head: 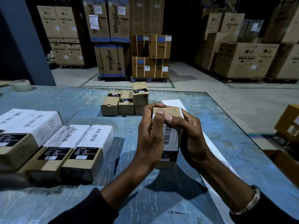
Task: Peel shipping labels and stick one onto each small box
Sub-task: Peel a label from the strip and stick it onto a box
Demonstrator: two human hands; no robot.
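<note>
A small brown box point(169, 143) stands upright on the blue table point(226, 123), a white shipping label with a barcode wrapped on its front. My left hand point(150, 135) grips its left side, thumb on the top edge. My right hand point(192, 136) holds its right side, thumb also pressing the top. Several labelled boxes point(72, 147) lie in a row at the left. Behind the held box stand several unlabelled small boxes point(126, 102) with only black stickers. A white label backing strip point(215, 152) runs under my right arm.
A roll of clear tape point(21, 84) sits at the table's far left corner. Open cartons point(289, 125) stand off the table's right edge. Large appliance cartons on pallets point(150, 57) fill the warehouse floor beyond.
</note>
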